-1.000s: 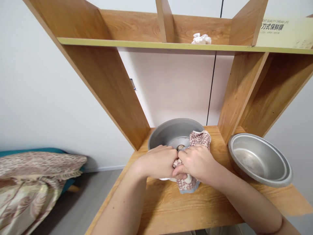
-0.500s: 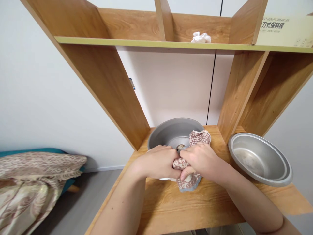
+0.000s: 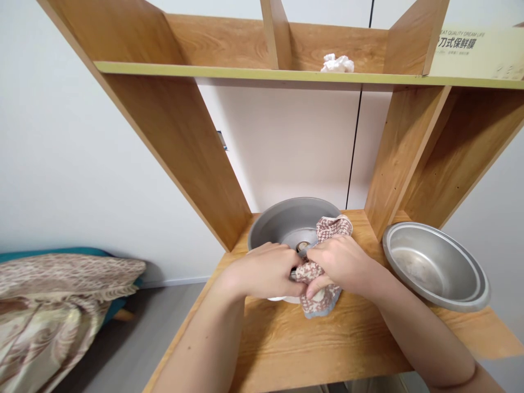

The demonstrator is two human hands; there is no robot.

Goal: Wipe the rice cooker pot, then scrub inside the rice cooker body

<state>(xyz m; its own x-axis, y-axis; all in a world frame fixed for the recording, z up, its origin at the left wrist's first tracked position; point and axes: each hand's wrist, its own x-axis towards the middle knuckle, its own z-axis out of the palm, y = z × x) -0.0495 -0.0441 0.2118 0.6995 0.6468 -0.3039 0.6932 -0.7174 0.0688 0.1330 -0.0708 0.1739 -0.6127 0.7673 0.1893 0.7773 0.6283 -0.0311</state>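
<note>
A grey round pot [image 3: 282,221] with a white outer rim stands on the wooden shelf [image 3: 286,344] in front of me. My left hand [image 3: 262,271] is closed over the pot's near rim. My right hand [image 3: 339,262] is closed on a brown and white patterned cloth [image 3: 323,256], pressing it against the same rim beside the left hand. Part of the cloth hangs inside the pot, part hangs down outside it. A small round knob shows at the pot's bottom, just behind my fingers.
A steel basin [image 3: 436,266] leans in the compartment to the right. A crumpled white tissue [image 3: 337,64] and a printed box [image 3: 477,52] lie on the upper shelf. Wooden dividers rise on both sides. A bed with a patterned blanket [image 3: 61,305] is at lower left.
My right hand has slid the cloth a little to the right and up along the pot's rim. My left hand has kept its hold on the rim.
</note>
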